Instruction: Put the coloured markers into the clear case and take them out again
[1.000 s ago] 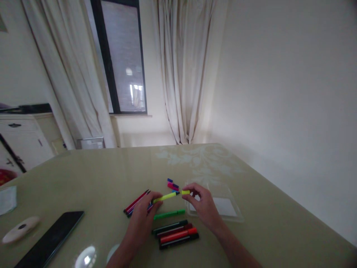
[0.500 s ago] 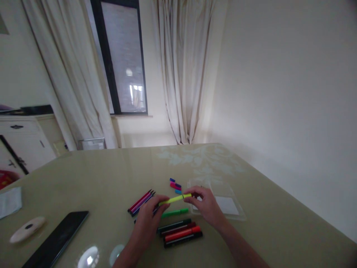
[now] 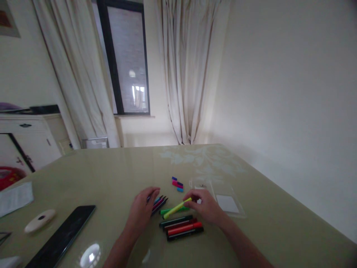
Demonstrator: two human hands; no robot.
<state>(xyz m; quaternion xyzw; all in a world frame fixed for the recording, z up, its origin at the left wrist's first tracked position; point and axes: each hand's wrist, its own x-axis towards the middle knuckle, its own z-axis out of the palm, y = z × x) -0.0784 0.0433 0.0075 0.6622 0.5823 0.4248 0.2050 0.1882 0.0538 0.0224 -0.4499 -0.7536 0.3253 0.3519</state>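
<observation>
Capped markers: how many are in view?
6: yellow marker in the right hand, green marker partly behind it, then dark green marker, dark red marker, red marker and black marker nearer the viewer. The left hand may hide others.

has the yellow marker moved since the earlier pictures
Yes: judged against the resting green marker, the yellow marker has swung its left end downward in view and now overlaps it.

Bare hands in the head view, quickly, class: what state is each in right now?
Left hand: beside slim, dark-tipped, uncapped pens; whether it grips any cannot be told.
Right hand: closed, holding the slim, bright yellow pen.
</observation>
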